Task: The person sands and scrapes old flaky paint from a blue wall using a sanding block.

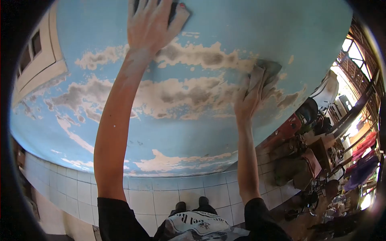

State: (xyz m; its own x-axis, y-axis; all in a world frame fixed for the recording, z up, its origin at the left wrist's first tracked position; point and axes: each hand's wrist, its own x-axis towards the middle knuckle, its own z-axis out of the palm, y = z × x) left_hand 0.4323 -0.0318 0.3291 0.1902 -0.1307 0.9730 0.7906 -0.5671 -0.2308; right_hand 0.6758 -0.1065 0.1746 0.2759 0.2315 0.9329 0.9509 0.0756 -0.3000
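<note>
A light blue painted wall [193, 132] fills most of the head view, with worn patches of pale and grey [197, 94] running across it. My left hand [148, 26] is up at the top edge, its fingers partly cut off by the frame. Under it shows a dark pad [173, 12], held against the wall between thumb and fingers. Lower and to the right, my right hand [250, 98] presses a folded grey sheet [271, 69], which looks like sandpaper, flat on the wall. Its pale flap lies over the fingers, hiding part of them.
A cream window frame [44, 60] juts in at the left. Below the wall runs a white tiled floor [140, 201], where my dark shoes [204, 200] stand. On the right is clutter: a red crate [288, 127], a pink cloth [311, 160], and purple fabric [362, 173].
</note>
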